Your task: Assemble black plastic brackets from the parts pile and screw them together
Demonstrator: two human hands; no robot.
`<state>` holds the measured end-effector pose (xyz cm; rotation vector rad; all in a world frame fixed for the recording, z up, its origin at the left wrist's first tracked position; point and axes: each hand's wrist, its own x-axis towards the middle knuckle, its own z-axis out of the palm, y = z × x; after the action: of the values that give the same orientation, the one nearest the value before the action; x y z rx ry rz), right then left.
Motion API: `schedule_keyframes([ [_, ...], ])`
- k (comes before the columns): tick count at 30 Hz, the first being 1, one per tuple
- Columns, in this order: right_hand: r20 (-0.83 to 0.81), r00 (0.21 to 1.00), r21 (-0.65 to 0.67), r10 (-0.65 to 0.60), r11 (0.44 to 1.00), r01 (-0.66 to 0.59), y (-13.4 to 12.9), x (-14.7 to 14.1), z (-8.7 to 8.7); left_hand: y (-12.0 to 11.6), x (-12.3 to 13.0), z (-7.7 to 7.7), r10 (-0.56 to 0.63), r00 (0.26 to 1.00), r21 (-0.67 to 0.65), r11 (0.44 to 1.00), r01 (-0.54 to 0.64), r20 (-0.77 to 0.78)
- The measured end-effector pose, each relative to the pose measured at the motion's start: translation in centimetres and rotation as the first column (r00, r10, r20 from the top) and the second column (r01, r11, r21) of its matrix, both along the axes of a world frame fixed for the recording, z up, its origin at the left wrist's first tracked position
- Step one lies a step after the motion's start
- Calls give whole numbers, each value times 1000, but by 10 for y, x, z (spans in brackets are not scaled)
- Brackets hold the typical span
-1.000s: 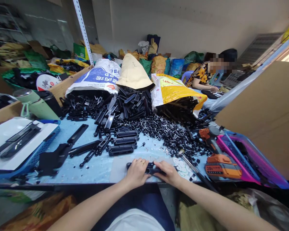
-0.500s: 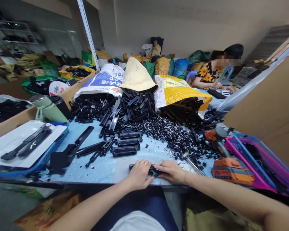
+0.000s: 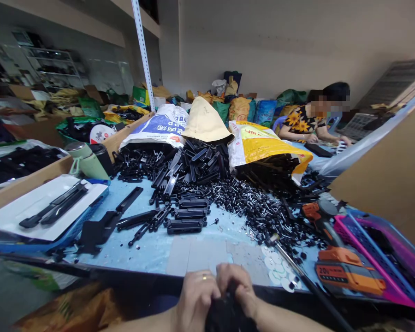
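Note:
Close to my body, at the table's front edge, my left hand is closed on a black plastic part. From the other side my right hand grips the same part, its fingers curled over the top. Blur and my fingers hide most of the part's shape. Just beyond the hands lies a grey mat taped on the blue tabletop. Several long black assemblies lie in a stack behind it, with a loose pile of black-headed screws to their right.
An orange cordless drill and a pink basket stand at right. A metal rod juts over the front edge near white discs. Sacks spill black parts at the back. At left are a bottle and a blue basket. A co-worker sits far right.
Both hands have come back from the mat toward my body, bringing the black part off the table. They are now closer together and gripping it. The view has shifted slightly.

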<state>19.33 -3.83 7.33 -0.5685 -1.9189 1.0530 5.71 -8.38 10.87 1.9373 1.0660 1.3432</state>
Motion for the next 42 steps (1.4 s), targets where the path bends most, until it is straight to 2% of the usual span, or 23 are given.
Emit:
schedule_keyframes([
  [2, -74, 973, -4, -219, 976, 219, -2, -33, -24, -6, 3, -11, 140, 987, 95, 985, -147, 75],
  [3, -90, 953, 0, -290, 957, 292, 3, -46, -34, -4, 0, -19, 177, 982, 159, 970, -185, 63],
  [5, -79, 942, 61, -327, 941, 332, 26, -63, -45, 6, -14, -36, 234, 970, 294, 934, -204, -70],
  [7, 7, 960, 207, -280, 939, 273, 63, -67, -41, 22, -35, -52, 294, 906, 396, 904, -161, -304],
  [9, 179, 945, 367, -274, 910, 194, 109, -65, -28, 39, -53, -65, 343, 775, 415, 903, -114, -531],
  [11, 357, 868, 446, -347, 879, 168, 151, -65, -14, 53, -64, -74, 334, 652, 372, 924, -85, -681],
  [13, 504, 769, 490, -393, 863, 120, 180, -71, -8, 64, -65, -81, 312, 577, 314, 944, -100, -754],
  [15, 616, 696, 508, -369, 862, 8, 192, -83, -13, 73, -63, -87, 308, 537, 273, 951, -147, -785],
  [17, 689, 645, 499, -329, 862, -94, 194, -96, -25, 82, -63, -92, 310, 514, 249, 951, -185, -800],
  [20, 728, 582, 507, -363, 856, -101, 197, -111, -41, 102, -73, -95, 312, 498, 226, 948, -225, -809],
  [23, 718, 546, 553, -431, 830, -72, 209, -122, -43, 127, -89, -94, 316, 491, 229, 946, -230, -812],
  [26, 713, 541, 568, -447, 820, -70, 220, -130, -35, 144, -98, -91, 312, 473, 236, 948, -215, -824],
  [29, 691, 547, 582, -472, 812, -35, 229, -128, -21, 144, -98, -88, 321, 461, 245, 945, -218, -827],
  [33, 643, 499, 611, -582, 782, 125, 251, -103, -2, 139, -103, -74, 382, 521, 319, 924, -211, -763],
  [35, 645, 469, 601, -603, 780, 177, 265, -89, 5, 150, -122, -59, 502, 531, 365, 864, -347, -683],
  [36, 653, 465, 589, -598, 787, 184, 271, -84, 8, 159, -137, -50, 583, 508, 373, 806, -460, -634],
  [38, 675, 474, 555, -566, 812, 180, 279, -75, 11, 183, -174, -33, 743, 382, 327, 612, -720, -549],
  [39, 686, 484, 532, -544, 828, 177, 281, -72, 12, 194, -195, -26, 772, 343, 314, 559, -767, -535],
  [41, 707, 508, 468, -491, 864, 184, 280, -65, 13, 212, -231, -16, 785, 328, 304, 534, -789, -525],
  [42, 717, 523, 426, -460, 884, 194, 278, -61, 13, 217, -244, -12, 779, 346, 311, 552, -774, -523],
])
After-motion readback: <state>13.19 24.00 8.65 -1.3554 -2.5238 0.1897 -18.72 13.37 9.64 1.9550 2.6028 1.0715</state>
